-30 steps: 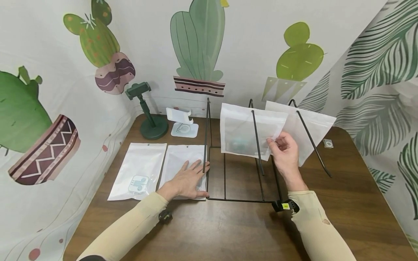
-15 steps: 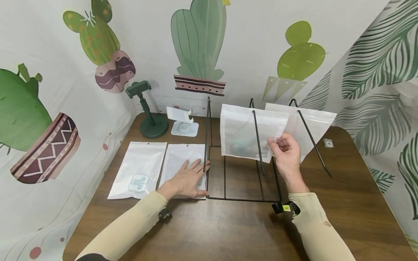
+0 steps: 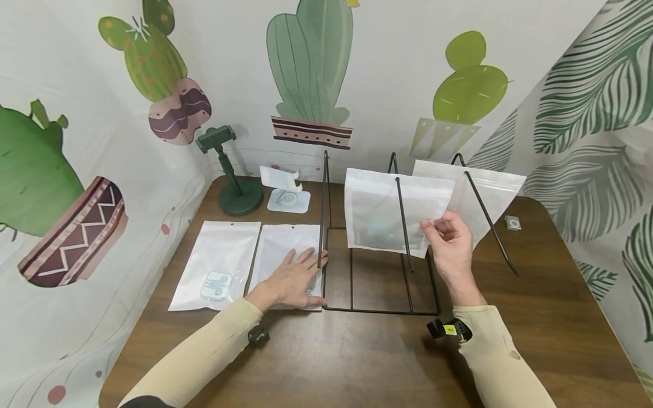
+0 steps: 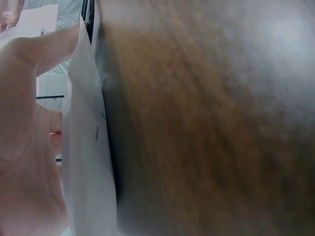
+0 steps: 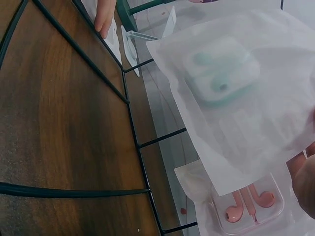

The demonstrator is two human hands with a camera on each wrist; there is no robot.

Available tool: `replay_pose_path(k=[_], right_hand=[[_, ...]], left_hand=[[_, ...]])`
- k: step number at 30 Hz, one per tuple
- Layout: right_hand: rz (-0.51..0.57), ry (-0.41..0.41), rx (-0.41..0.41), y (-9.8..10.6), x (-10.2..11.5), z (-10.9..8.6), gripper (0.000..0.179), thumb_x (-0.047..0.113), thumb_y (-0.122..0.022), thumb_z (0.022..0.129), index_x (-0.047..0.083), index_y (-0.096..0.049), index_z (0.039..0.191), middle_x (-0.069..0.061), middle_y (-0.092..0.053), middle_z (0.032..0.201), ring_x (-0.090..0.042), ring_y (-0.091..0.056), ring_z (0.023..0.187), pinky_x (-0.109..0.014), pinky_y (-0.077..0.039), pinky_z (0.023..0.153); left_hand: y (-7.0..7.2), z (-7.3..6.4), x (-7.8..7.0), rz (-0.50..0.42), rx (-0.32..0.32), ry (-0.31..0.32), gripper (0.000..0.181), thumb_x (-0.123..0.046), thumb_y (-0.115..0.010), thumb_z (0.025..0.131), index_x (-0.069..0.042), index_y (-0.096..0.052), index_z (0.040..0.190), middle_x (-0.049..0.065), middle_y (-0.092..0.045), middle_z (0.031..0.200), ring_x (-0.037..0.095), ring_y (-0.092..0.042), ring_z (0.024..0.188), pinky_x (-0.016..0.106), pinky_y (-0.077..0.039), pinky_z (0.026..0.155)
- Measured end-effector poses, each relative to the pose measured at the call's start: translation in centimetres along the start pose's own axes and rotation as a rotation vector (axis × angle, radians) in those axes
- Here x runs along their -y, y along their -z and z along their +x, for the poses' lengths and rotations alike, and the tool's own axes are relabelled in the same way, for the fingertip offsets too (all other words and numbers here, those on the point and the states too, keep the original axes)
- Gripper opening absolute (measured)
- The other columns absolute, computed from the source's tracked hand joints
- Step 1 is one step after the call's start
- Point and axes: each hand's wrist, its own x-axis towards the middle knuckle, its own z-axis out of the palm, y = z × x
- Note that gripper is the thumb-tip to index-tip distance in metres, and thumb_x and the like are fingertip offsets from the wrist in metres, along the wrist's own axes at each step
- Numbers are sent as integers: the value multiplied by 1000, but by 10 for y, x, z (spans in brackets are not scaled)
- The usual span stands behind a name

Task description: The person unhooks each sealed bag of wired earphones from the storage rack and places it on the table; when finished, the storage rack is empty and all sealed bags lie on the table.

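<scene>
My right hand (image 3: 451, 249) pinches the lower right edge of a white translucent zip bag (image 3: 374, 209), which hangs on the rack's middle prong. In the right wrist view a teal-tinted earphone case (image 5: 221, 71) shows through it. Behind hangs a second white bag (image 3: 497, 190) on the right prong; pink earphones (image 5: 251, 199) in a clear case are seen there. My left hand (image 3: 291, 283) lies spread on a white bag (image 3: 272, 249) flat on the table, its fingertips by the left side of the black wire rack (image 3: 380, 312). The hand hides much of that bag.
Left of that lies another white bag (image 3: 224, 243) with an earphone case (image 3: 217, 285). Behind stand a green phone stand (image 3: 240, 198) and a white folding stand (image 3: 288, 202). A small silver clip-on device (image 3: 512, 223) sits at the right on the wooden table (image 3: 541, 317).
The right hand and the bag it pinches have shifted slightly right and towards me, the bag sliding a little along the prong. My left hand stays in place.
</scene>
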Motion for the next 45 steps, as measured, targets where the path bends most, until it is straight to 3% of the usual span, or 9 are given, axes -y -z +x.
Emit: replay_pose_path(k=[14, 33, 41, 45], right_hand=[[-56, 36, -3, 3, 4, -8, 13, -20, -64, 80, -12, -61, 90, 2, -73, 82, -6, -68, 78, -15, -54, 67], [-62, 51, 18, 4, 6, -16, 19, -24, -62, 79, -8, -64, 91, 3, -75, 88, -7, -71, 85, -16, -55, 68], [-16, 53, 28, 4, 8, -20, 20, -24, -61, 80, -8, -65, 92, 0, -75, 91, -9, -71, 87, -16, -55, 71], [-56, 60, 22, 5, 9, -22, 15, -24, -60, 80, -14, -61, 91, 2, -75, 91, -8, -71, 88, -17, -55, 71]], left_hand=[[0, 1, -1, 4, 22, 19, 104, -79, -52, 79, -15, -24, 156, -2, -17, 164, 28, -16, 150, 62, -15, 117], [0, 1, 0, 5, 6, 13, 103, -79, -52, 79, -15, -26, 155, -1, -20, 163, 29, -19, 149, 63, -16, 116], [-1, 1, 0, 20, 3, 4, 102, -79, -51, 79, -14, -27, 155, 0, -19, 163, 30, -19, 149, 63, -17, 116], [-1, 1, 0, 24, 4, 6, 102, -79, -51, 79, -15, -27, 155, 0, -19, 163, 29, -19, 149, 63, -17, 116]])
